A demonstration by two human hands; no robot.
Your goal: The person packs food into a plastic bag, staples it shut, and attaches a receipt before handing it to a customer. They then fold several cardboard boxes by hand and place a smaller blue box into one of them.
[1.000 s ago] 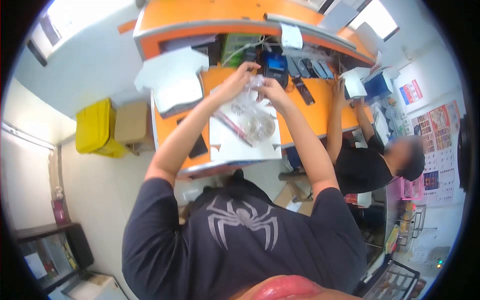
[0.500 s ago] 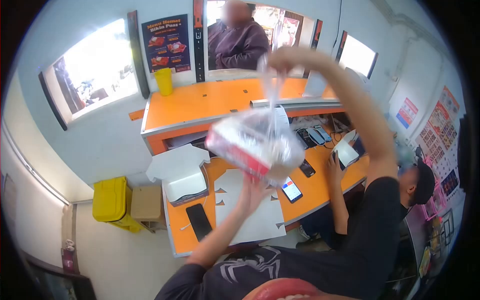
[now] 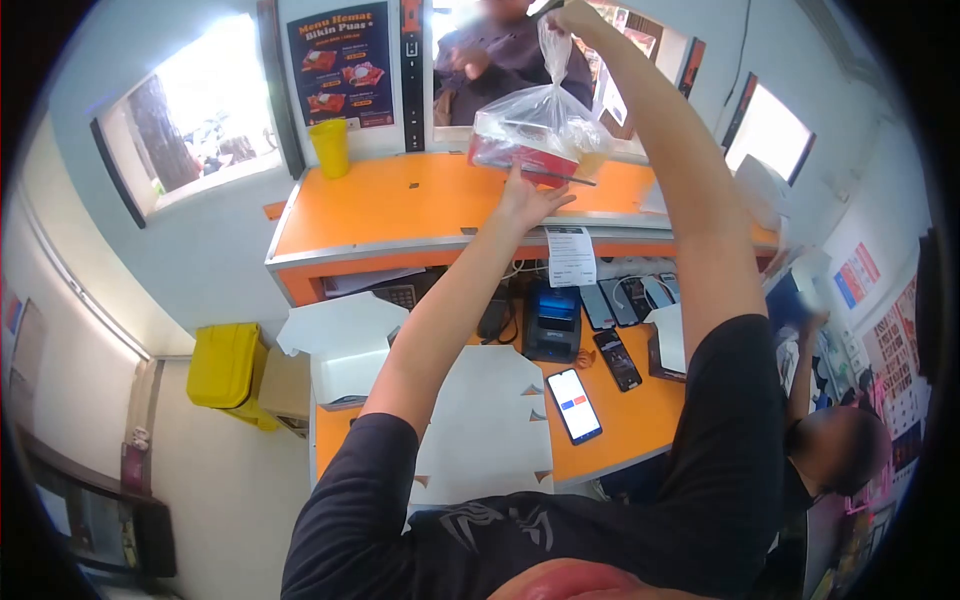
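Observation:
A clear plastic bag point(image 3: 550, 105) with a red and white food box point(image 3: 520, 158) inside hangs over the orange counter, near the service window. My right hand point(image 3: 570, 18) is closed around the gathered top of the bag. Beneath the box, my left hand point(image 3: 530, 203) is open, fingers spread and the fingertips at its underside. A thin dark stick sticks out beside the box's lower right; I cannot make out what it is. On the far side of the window stands a person point(image 3: 500, 60) in a dark jacket, one hand raised.
Below the raised orange counter point(image 3: 380, 205) is a desk with an open white box point(image 3: 350, 370), flat white card point(image 3: 480, 420), a small printer point(image 3: 552, 320) with a receipt point(image 3: 571, 256), and several phones. A yellow cup point(image 3: 329, 150) stands left. A co-worker point(image 3: 835, 450) is at right.
Both my hands have carried the bagged box forward and up, from above the desk to over the counter by the window. The co-worker at right has moved back from the desk.

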